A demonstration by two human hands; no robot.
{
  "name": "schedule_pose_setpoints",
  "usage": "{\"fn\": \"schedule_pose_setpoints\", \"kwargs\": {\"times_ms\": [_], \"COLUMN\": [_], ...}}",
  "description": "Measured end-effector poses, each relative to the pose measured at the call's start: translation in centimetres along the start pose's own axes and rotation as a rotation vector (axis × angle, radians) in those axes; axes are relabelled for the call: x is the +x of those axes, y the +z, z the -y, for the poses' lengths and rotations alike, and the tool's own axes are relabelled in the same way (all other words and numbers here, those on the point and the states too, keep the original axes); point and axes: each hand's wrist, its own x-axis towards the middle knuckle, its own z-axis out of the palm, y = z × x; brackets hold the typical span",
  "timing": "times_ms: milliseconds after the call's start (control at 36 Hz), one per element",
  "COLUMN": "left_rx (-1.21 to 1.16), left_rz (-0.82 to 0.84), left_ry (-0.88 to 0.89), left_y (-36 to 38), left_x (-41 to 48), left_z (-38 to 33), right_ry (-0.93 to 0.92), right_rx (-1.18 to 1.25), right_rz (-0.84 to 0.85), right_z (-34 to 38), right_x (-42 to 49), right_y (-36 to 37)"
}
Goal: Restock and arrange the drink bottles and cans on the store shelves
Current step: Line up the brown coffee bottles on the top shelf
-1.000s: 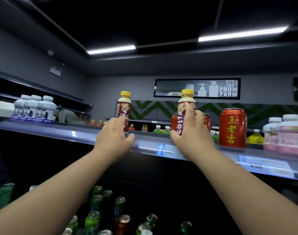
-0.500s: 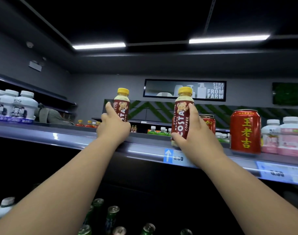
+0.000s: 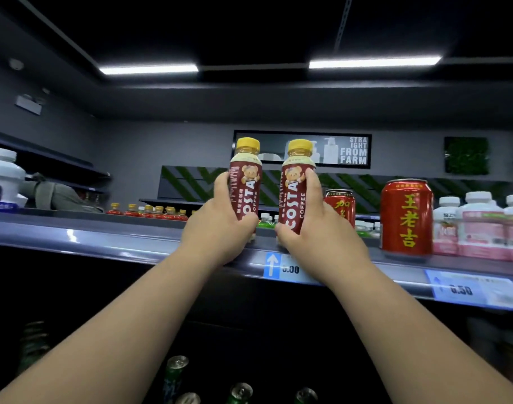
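maroon labels are showing between the fingers of both hands. the left hand (image 3: 217,228) is gripping the left coffee bottle (image 3: 247,182) low on its body, fingers curled round the far side and thumb low across the front. the right hand (image 3: 316,231) is gripping the right coffee bottle (image 3: 294,196) the same way from the other side. each bottle is sitting in its own hand, so no reach is needed. both bottles are standing upright, long axes vertical, yellow caps pointing up, labels facing the camera. they are standing side by side with a narrow gap between them, bases at or just above the front edge of the top shelf (image 3: 103,237); the hands are hiding whether they are touching it. they are looking level and parallel, so the next move is probably calling for setting them down square above the price tag (image 3: 281,268) and letting go. to the right a small red can (image 3: 341,207) is standing behind the right hand, then a large red can (image 3: 406,217) and pink-labelled white bottles (image 3: 479,225).
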Motion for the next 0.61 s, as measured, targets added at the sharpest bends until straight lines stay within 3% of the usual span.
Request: {"fn": "schedule_pose_setpoints", "kwargs": {"times_ms": [83, 222, 444, 611], "left_rx": [0.15, 0.103, -0.211, -0.414], "left_rz": [0.054, 0.033, -0.083, -0.055], "left_ry": [0.039, 0.043, 0.107, 0.176], "left_y": [0.7, 0.2, -1.7, -2.2], "left_x": [-0.3, -0.8, -3.4, -4.6], "left_z": [0.1, 0.1, -3.5, -9.6], "right_ry": [-0.012, -0.026, -0.042, -0.079], "right_rx": [-0.041, 0.009, 0.425, 0.527], "right_rz": [0.028, 0.003, -0.199, -0.264], "right_z": [-0.1, -0.2, -0.5, -3.5], "right_x": [0.2, 0.0, -1.3, -4.1], "right_y": [0.1, 0.0, -2.4, -6.4]}}
